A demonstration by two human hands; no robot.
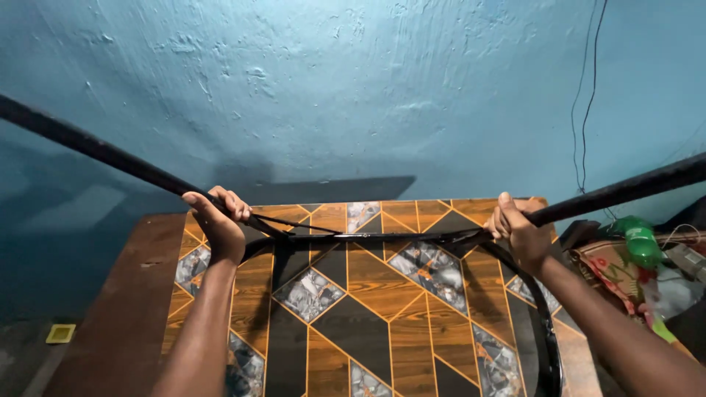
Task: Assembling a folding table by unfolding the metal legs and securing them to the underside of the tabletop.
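- Left hand (218, 220): fingers curled fully round the long black rubber tube (110, 156), gripping where it runs down from the upper left edge of the view.
- Right hand (517, 226): fist closed tight on the same tube's other run, which leaves toward the upper right.
- Between the hands the tube goes flat and slack, stretched as a thin black band (368, 237) just above the table; a loop of it curves down past the right forearm to the bottom edge.
- Containers: a green plastic bottle (638, 239) lies on its side at far right among clutter on a patterned red cloth (610, 268) (contents can't be made out).
- Surface: table top (382, 309) covered in geometric sheet, orange wood-grain, black and grey marble diamonds; plain brown wood strip (129, 309) along its left side.
- Room: rough teal plaster wall (331, 81) right behind the table, thin black wires (585, 110) hanging at right, small yellow square object (60, 334) on the dark floor at lower left.
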